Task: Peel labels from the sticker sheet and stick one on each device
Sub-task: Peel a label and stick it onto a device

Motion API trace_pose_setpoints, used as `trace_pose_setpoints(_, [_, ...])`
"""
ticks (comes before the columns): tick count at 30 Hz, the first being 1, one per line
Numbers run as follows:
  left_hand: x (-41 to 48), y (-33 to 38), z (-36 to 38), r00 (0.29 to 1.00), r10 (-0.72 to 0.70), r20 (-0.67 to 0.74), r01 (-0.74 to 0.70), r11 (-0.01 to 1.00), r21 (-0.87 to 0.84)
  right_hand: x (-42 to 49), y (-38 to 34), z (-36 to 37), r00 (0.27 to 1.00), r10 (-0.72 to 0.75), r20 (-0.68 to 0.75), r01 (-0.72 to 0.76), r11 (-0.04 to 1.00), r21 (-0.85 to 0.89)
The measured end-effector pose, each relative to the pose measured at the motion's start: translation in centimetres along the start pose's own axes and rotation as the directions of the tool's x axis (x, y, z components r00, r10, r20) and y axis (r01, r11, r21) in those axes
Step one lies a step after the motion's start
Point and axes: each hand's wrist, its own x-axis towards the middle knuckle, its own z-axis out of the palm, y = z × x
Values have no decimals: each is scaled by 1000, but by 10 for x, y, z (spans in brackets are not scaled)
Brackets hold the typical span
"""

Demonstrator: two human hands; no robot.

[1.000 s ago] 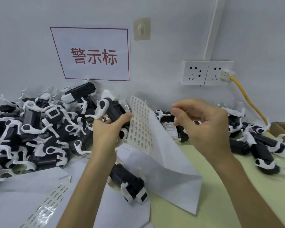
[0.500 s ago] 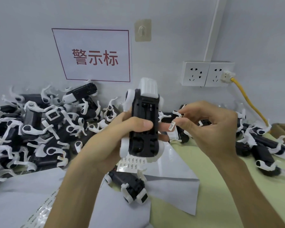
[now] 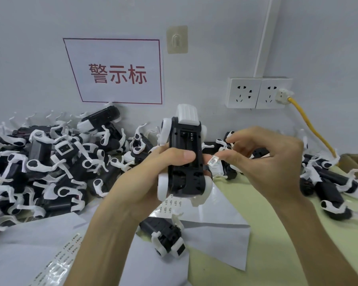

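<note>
My left hand [image 3: 145,180] grips a black-and-white toy-like device [image 3: 184,159] upright, underside toward me, thumb across its black body. My right hand [image 3: 269,162] pinches a small white label [image 3: 212,161] at its fingertip, just right of the device's edge, almost touching it. The sticker sheet [image 3: 172,203] lies below the held device on the table, partly hidden by it and my left hand. Another device [image 3: 165,234] lies on the white paper beneath my hands.
A big pile of black-and-white devices [image 3: 50,162] fills the left side against the wall. More devices [image 3: 329,182] lie at the right. White paper sheets [image 3: 215,230] cover the table front. A yellow cable [image 3: 310,126] runs from the wall socket. A cardboard box [image 3: 355,162] sits far right.
One second ago my left hand held up the sticker sheet while my right peeled a label. Now the sheet lies down, my left hand holds a device upright, and the label nears it.
</note>
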Motion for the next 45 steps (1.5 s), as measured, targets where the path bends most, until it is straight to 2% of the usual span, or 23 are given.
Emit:
trace_pose_setpoints(2, [-2, 2, -1, 996, 72, 47, -67, 993, -100, 1, 3, -1, 1000, 0, -2, -1, 1000, -22])
trace_pose_setpoints(3, [-5, -2, -2, 990, 79, 118, -60, 987, -152, 1, 3, -1, 1000, -9, -9, 9, 999, -33])
trace_pose_setpoints(4, [-7, -4, -5, 991, 48, 122, -14, 964, -266, 1, 3, -1, 1000, -19, -17, 19, 999, -41])
trace_pose_setpoints(6, [-16, -5, -11, 965, 212, 158, -127, 895, -427, 0, 3, -1, 1000, -10, -13, 9, 999, -49])
trace_pose_setpoints(7, [-17, -4, -12, 956, 268, 123, -189, 878, -440, 0, 2, -1, 1000, -5, -11, 4, 998, -55])
trace_pose_setpoints(9, [-17, -8, -6, 952, 243, 188, -172, 929, -329, 1, 1, -1, 1000, 21, 2, -20, 998, -60])
trace_pose_setpoints(11, [-2, -12, -2, 980, 184, 77, -139, 907, -398, 4, -3, -1, 987, 156, 41, -157, 987, 16])
trace_pose_setpoints(13, [1, -14, 1, 969, 245, -21, -223, 838, -497, 10, -9, -1, 914, 368, 169, -400, 888, 225])
trace_pose_setpoints(16, [-1, -22, 5, 891, 420, -169, -452, 803, -387, 14, -17, 0, 773, 496, 394, -630, 669, 393])
trace_pose_setpoints(18, [0, -17, 7, 857, 458, -237, -515, 788, -338, 15, -21, 2, 728, 514, 454, -682, 604, 412])
trace_pose_setpoints(23, [-1, -19, 5, 828, 488, -274, -553, 790, -264, 13, -23, 5, 696, 565, 444, -718, 568, 402])
trace_pose_setpoints(28, [1, -23, 6, 813, 492, -312, -560, 808, -183, 12, -24, 7, 684, 586, 435, -729, 583, 360])
trace_pose_setpoints(32, [4, -25, 6, 789, 526, -316, -592, 789, -165, 11, -23, 9, 691, 596, 408, -722, 578, 380])
trace_pose_setpoints(34, [5, -24, 7, 774, 562, -291, -618, 770, -158, 10, -22, 10, 721, 588, 367, -693, 615, 376])
trace_pose_setpoints(37, [5, -23, 7, 786, 531, -316, -602, 774, -197, 7, -22, 15, 835, 507, 213, -550, 771, 320])
trace_pose_setpoints(40, [8, -27, 4, 813, 434, -388, -549, 793, -265, 6, -27, 15, 923, 378, 68, -374, 844, 385])
trace_pose_setpoints(42, [10, -27, 3, 839, 318, -442, -498, 776, -387, 7, -30, 13, 945, 320, 72, -321, 858, 401])
trace_pose_setpoints(45, [11, -23, 0, 891, 192, -411, -427, 660, -618, 7, -29, 14, 921, 325, 214, -382, 861, 335])
